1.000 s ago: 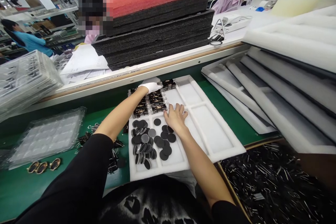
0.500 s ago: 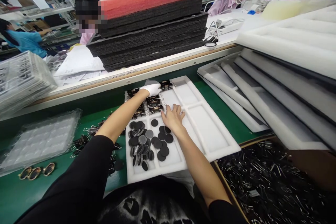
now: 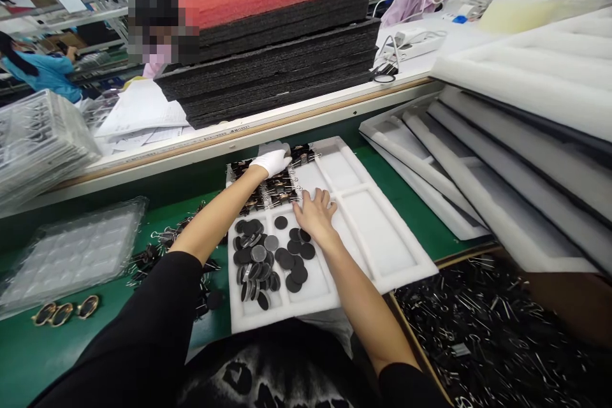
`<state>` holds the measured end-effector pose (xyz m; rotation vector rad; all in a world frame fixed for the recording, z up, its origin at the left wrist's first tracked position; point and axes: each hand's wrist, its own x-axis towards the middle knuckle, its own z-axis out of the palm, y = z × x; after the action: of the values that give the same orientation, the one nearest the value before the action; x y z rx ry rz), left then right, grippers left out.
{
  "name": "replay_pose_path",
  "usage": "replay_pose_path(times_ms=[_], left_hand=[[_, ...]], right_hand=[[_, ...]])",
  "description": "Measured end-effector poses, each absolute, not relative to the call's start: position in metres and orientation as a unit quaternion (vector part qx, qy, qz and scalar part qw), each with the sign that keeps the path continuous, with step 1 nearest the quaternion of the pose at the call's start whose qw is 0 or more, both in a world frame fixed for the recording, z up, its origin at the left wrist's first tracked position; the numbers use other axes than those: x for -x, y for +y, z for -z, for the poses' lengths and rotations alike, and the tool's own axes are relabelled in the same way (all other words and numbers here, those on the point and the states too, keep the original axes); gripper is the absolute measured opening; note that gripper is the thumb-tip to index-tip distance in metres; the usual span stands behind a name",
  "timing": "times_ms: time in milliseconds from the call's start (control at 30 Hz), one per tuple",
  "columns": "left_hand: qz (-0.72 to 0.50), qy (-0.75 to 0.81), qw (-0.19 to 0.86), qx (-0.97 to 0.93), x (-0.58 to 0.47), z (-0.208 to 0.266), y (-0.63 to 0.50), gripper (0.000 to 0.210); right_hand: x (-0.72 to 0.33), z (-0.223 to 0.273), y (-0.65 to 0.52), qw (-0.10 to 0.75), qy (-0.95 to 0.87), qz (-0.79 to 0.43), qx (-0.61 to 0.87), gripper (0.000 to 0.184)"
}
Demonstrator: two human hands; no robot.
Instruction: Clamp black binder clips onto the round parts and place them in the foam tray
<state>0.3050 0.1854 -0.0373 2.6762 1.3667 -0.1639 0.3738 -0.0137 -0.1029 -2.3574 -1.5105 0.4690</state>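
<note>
My left hand (image 3: 271, 162), in a white and grey glove, reaches over the rows of black binder clips (image 3: 280, 190) at the back left of a white foam tray (image 3: 335, 186). Its fingertips point down among the clips, hidden, so I cannot tell whether they grip one. Bare, with fingers spread, my right hand (image 3: 315, 213) rests on the tray beside the clips and holds nothing. Black and grey discs (image 3: 259, 254) lie piled in the front left compartment. Several flat black discs (image 3: 297, 274) are just right of them, near my right wrist.
Loose binder clips (image 3: 165, 239), a clear plastic tray (image 3: 71, 255) and gold-rimmed dark discs (image 3: 62, 313) lie on the green table at left. A box of clips (image 3: 482, 331) is at right, below stacked foam trays (image 3: 507, 146). Black foam sheets (image 3: 282, 76) stand behind a ledge; people work beyond.
My left hand has shifted slightly left over the clips, with the forearm following. My right hand stays where it was. The discs look unchanged.
</note>
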Motion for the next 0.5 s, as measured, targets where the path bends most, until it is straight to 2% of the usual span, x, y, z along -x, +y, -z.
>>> replay_pose_path(times_ms=[167, 333, 500], left_hand=[[0.039, 0.404, 0.052, -0.913, -0.304, 0.036, 0.177, 0.050], [0.057, 0.445, 0.036, -0.893, -0.325, 0.035, 0.172, 0.044], [0.035, 0.444, 0.053, -0.894, -0.316, 0.025, 0.142, 0.049]], right_hand=[[-0.373, 0.105, -0.013, 0.147, -0.523, -0.163, 0.824, 0.051], [-0.373, 0.106, -0.014, 0.137, -0.521, -0.159, 0.827, 0.054], [-0.374, 0.108, -0.015, 0.120, -0.519, -0.156, 0.832, 0.055]])
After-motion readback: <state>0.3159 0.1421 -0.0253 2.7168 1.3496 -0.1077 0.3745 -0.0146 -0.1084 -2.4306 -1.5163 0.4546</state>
